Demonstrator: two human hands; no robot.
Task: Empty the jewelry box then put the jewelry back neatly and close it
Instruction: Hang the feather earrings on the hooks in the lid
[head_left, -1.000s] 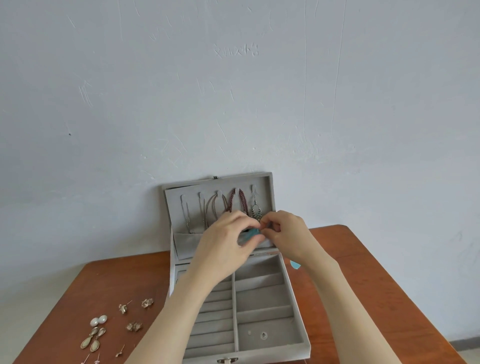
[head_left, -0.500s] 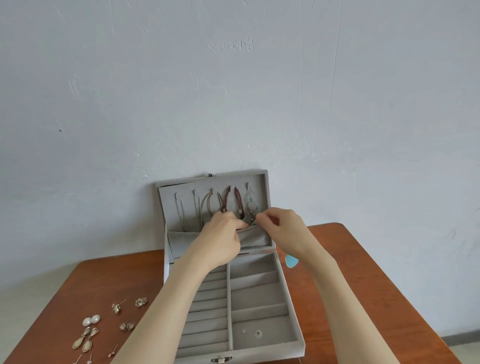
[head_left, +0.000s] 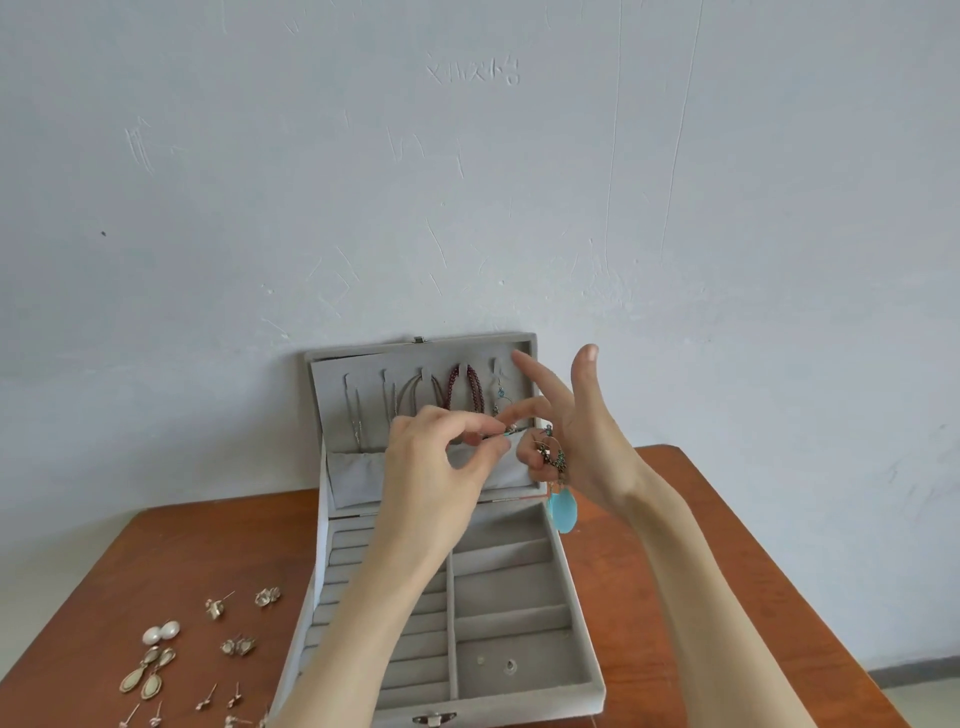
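Head view looks down on a grey jewelry box (head_left: 524, 670) that stands open on a brown wooden worktop (head_left: 675, 597), its lid (head_left: 332, 415) leaning back against a pale wall (head_left: 467, 182). Inside the lid hang thin chains (head_left: 356, 415), a dark red bead necklace (head_left: 462, 387) and one small drop earring (head_left: 501, 397) on the far right hook, above a fabric pocket (head_left: 358, 475). Both hands are raised close together in front of the lid. The left hand (head_left: 434, 467) pinches a small piece, too fine to make out, between thumb and forefinger. The right hand (head_left: 582, 441) has its upper fingers spread and straight, while its lower fingers curl round a dangling earring (head_left: 553, 457) with a turquoise teardrop (head_left: 562, 509) that hangs over the box's right rear corner. The tray's compartments are mostly bare; two tiny pieces (head_left: 498, 664) lie in the near right one. On the worktop left of the box lie loose earrings: a pearl pair (head_left: 162, 632), pale oval drops (head_left: 148, 675), small metal flowers (head_left: 239, 646) and several studs (head_left: 218, 696)
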